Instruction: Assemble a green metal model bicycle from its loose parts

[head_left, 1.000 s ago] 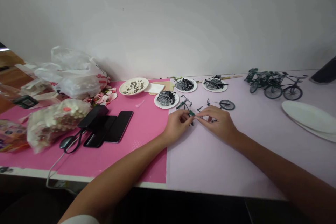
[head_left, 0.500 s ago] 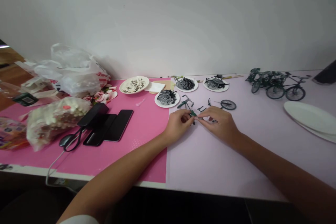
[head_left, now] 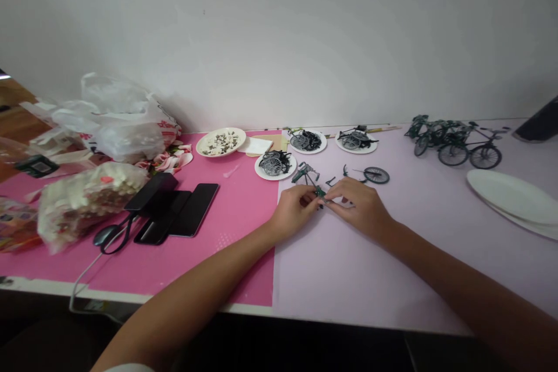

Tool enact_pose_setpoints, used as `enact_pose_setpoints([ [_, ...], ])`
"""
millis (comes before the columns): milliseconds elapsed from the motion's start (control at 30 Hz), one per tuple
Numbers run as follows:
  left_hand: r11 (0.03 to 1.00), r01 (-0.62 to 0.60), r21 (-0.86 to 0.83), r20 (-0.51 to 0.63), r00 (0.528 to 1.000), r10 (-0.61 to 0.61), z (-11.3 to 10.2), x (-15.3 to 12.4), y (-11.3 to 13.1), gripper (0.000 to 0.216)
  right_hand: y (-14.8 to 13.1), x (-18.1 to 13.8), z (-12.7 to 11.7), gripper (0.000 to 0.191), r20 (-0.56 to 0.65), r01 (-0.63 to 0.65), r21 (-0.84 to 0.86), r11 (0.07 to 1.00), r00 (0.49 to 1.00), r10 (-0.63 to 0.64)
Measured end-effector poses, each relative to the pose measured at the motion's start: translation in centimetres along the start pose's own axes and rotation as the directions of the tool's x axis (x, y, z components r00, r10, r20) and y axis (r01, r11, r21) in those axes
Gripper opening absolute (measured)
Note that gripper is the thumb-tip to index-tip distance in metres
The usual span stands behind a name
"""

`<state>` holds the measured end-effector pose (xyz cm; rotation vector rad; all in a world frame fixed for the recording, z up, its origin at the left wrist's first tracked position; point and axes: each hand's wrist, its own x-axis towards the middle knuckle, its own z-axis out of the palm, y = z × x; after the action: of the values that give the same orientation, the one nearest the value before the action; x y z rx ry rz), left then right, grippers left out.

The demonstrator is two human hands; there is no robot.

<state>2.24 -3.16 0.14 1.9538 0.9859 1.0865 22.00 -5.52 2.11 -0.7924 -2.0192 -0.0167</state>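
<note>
My left hand (head_left: 293,210) and my right hand (head_left: 359,207) meet over the pale purple mat (head_left: 392,244), fingers pinched together. Between them I hold a small green model bicycle frame (head_left: 310,179), which sticks up and away from my fingertips. My right fingers pinch at its near end; what they press there is too small to make out. A loose little wheel (head_left: 376,174) and several tiny dark parts (head_left: 331,181) lie just beyond my right hand.
Three small white plates with wheels and parts (head_left: 274,164) (head_left: 307,140) (head_left: 356,139) and a dish of small bits (head_left: 220,142) stand behind. Finished model bicycles (head_left: 455,139) and stacked white plates (head_left: 512,195) sit right. Phones (head_left: 181,212), scissors (head_left: 114,232) and plastic bags (head_left: 117,122) lie on the pink mat.
Both hands have stayed pinched on the green frame, shifting only slightly toward me. The view has drifted a little.
</note>
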Motion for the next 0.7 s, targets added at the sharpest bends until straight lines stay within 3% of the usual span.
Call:
enact_pose_setpoints([
  [167,1.0,0.005,0.002,-0.002,1.0,-0.005,-0.2,0.0,0.7,0.016,0.6,-0.2,-0.3,0.005,0.044,-0.052,0.025,0.998,0.998,0.051],
  [333,0.999,0.032,0.016,-0.012,0.999,-0.031,-0.4,0.0,0.8,0.019,2.4,-0.4,-1.3,0.016,0.025,-0.163,-0.036,0.986,0.986,0.164],
  [400,0.999,0.043,0.009,-0.013,0.999,-0.043,-0.5,0.0,0.8,0.02,3.4,-0.4,-1.9,0.018,-0.049,-0.295,-0.098,0.95,0.955,0.292],
  [500,0.998,0.058,-0.007,-0.019,0.998,-0.058,-0.5,0.0,0.8,0.019,5.0,-0.6,-2.4,0.043,-0.11,-0.498,-0.182,0.848,0.867,0.486],
  [700,0.997,0.072,-0.041,-0.038,0.997,-0.073,-0.3,0.1,0.7,0.02,7.7,-1.8,-2.0,0.022,0.0,-0.483,-0.505,0.715,0.829,0.56],
])
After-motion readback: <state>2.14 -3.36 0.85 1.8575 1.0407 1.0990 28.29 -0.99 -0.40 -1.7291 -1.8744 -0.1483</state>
